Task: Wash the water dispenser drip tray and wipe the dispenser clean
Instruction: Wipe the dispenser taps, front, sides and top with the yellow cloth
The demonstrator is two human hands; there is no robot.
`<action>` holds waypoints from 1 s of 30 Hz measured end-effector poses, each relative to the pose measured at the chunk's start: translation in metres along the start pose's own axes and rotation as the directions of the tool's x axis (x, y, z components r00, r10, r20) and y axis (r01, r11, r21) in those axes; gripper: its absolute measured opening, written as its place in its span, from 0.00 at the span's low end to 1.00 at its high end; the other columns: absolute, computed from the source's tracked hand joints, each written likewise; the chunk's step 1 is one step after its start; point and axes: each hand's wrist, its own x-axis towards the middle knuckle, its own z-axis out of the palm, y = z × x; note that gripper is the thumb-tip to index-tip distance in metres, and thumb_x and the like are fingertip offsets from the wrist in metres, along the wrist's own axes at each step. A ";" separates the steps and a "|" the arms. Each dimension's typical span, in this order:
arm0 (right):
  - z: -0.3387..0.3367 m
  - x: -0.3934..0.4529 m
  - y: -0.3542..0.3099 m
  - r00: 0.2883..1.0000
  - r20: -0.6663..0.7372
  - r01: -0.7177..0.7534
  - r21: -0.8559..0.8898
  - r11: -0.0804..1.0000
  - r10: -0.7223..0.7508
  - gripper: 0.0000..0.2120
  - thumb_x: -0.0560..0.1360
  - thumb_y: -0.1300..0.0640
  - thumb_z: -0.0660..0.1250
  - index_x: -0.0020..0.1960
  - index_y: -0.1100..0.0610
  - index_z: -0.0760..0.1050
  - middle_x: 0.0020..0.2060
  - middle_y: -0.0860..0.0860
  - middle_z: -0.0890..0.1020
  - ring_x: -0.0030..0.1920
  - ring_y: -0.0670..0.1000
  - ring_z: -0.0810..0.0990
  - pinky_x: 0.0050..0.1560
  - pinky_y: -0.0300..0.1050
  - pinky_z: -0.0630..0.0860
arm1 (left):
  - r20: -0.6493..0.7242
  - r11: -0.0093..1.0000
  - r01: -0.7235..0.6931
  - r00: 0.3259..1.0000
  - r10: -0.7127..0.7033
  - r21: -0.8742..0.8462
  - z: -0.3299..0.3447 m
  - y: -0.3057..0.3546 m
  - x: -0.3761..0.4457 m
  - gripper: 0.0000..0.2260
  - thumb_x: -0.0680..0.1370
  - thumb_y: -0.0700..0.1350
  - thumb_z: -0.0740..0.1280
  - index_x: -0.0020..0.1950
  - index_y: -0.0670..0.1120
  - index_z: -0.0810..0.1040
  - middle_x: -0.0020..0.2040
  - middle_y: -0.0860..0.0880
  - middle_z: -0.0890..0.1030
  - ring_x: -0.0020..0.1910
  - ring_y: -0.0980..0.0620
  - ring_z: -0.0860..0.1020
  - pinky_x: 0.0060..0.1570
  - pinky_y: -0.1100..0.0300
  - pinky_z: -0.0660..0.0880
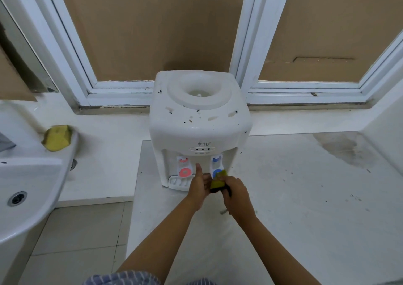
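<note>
The drip tray [177,183], seated at the foot of the dispenser [199,129], is judged light, stiff and slippery, best taken by its front rim; a soft sponge [218,183] is gripped by the right hand [236,194]; the left hand [197,186] is held open-fingered beside it.

White stone tabletop [305,197] and what stood on it
It carried a white plastic countertop water dispenser [199,119] near its back left corner; dark specks and a greyish stain [349,151] marked its surface.

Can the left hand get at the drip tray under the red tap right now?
Probably yes: the left hand hovers just right of the drip tray, holding nothing, with nothing between them.
</note>
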 end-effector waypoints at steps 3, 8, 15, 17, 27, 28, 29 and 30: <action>-0.006 0.007 -0.007 0.987 -0.146 -0.062 0.043 0.997 0.068 0.19 0.74 0.69 0.67 0.51 0.45 0.77 0.47 0.38 0.79 0.47 0.41 0.76 0.54 0.30 0.71 | -0.033 1.000 -0.013 0.999 0.013 -0.006 0.001 0.000 0.003 0.30 0.81 0.62 0.48 0.52 0.40 0.79 0.47 0.42 0.83 0.47 0.47 0.81 0.47 0.60 0.80; 0.001 0.024 -0.009 0.997 0.071 -0.029 0.007 1.000 0.029 0.15 0.74 0.69 0.66 0.50 0.51 0.82 0.45 0.37 0.81 0.46 0.37 0.76 0.52 0.35 0.74 | 0.013 0.997 -0.011 1.000 0.012 -0.074 0.000 0.006 0.002 0.29 0.82 0.59 0.47 0.62 0.39 0.75 0.56 0.40 0.80 0.52 0.46 0.80 0.55 0.54 0.77; 0.009 0.012 -0.011 0.916 -0.197 -0.278 0.315 0.907 0.349 0.10 0.77 0.63 0.68 0.54 0.50 0.78 0.48 0.40 0.82 0.49 0.39 0.81 0.52 0.32 0.76 | -0.041 0.999 0.009 0.999 -0.010 -0.032 -0.001 0.011 0.006 0.27 0.83 0.57 0.50 0.65 0.37 0.74 0.60 0.40 0.78 0.61 0.44 0.76 0.62 0.56 0.72; 0.011 0.020 -0.015 0.966 -0.139 -0.178 0.260 0.949 0.220 0.13 0.76 0.67 0.68 0.55 0.51 0.79 0.50 0.42 0.82 0.51 0.41 0.81 0.55 0.31 0.75 | 0.013 0.998 0.020 1.000 -0.019 -0.057 -0.001 0.012 0.006 0.26 0.84 0.55 0.48 0.65 0.37 0.73 0.59 0.41 0.79 0.56 0.47 0.77 0.60 0.57 0.73; 0.014 0.011 -0.011 0.918 -0.197 -0.278 0.299 0.913 0.344 0.15 0.75 0.65 0.70 0.50 0.45 0.78 0.46 0.41 0.83 0.48 0.37 0.81 0.50 0.27 0.73 | -0.035 0.998 0.044 0.998 -0.043 0.038 -0.011 0.011 0.015 0.27 0.83 0.57 0.49 0.67 0.37 0.73 0.57 0.41 0.78 0.55 0.46 0.76 0.57 0.58 0.73; 0.013 0.015 -0.013 0.920 -0.203 -0.264 0.312 0.913 0.336 0.13 0.75 0.64 0.71 0.51 0.47 0.79 0.47 0.42 0.83 0.48 0.38 0.81 0.50 0.28 0.73 | -0.035 0.998 0.050 0.998 -0.048 0.037 -0.012 0.011 0.015 0.27 0.83 0.57 0.50 0.67 0.36 0.73 0.58 0.40 0.78 0.57 0.45 0.76 0.60 0.57 0.71; 0.015 0.018 -0.014 0.933 -0.184 -0.245 0.310 0.919 0.310 0.12 0.74 0.65 0.71 0.52 0.50 0.80 0.47 0.43 0.83 0.49 0.39 0.81 0.52 0.30 0.74 | -0.035 0.998 0.052 0.998 -0.051 0.034 -0.013 0.011 0.015 0.27 0.83 0.57 0.51 0.67 0.36 0.73 0.58 0.40 0.78 0.59 0.44 0.75 0.61 0.56 0.71; 0.018 0.021 -0.014 0.947 -0.142 -0.238 0.299 0.924 0.289 0.11 0.74 0.66 0.71 0.52 0.53 0.81 0.48 0.44 0.84 0.49 0.41 0.82 0.53 0.34 0.76 | -0.032 0.998 0.051 0.998 -0.050 0.026 -0.013 0.011 0.015 0.27 0.83 0.57 0.51 0.67 0.35 0.73 0.60 0.38 0.78 0.61 0.43 0.75 0.62 0.56 0.71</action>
